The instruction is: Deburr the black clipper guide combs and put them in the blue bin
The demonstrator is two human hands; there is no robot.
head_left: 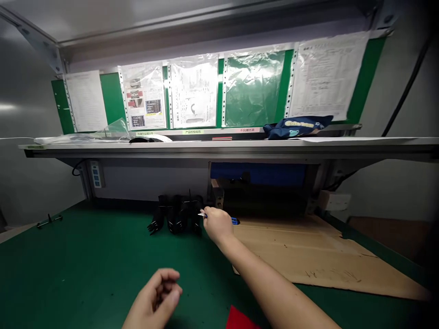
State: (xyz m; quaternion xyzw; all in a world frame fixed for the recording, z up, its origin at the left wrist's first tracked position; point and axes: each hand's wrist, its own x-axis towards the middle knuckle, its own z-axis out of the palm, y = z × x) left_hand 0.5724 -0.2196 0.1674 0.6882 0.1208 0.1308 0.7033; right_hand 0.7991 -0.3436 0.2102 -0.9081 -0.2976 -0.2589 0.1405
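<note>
My right hand [218, 225] reaches far forward, its fingers wrapped round a slim blue-handled tool [235, 221]. A short metal tip pokes out on the left of the fist, and the blue end shows on the right. Just left of that hand stands a cluster of black plastic-looking parts [178, 214] with thin prongs; I cannot make out their kind. Nearer to me, my left hand [154, 297] hovers over the green tabletop [103, 269], fingers loosely curled, thumb apart, nothing visible in it. A piece of red material [240, 318] lies at the bottom edge.
A flat cardboard sheet [322, 256] covers the right of the table. One small black part [50, 221] lies far left. Above runs a shelf [192, 148] carrying a dark blue pouch [297, 127] and plastic sleeves. A power strip [97, 174] hangs at the back left.
</note>
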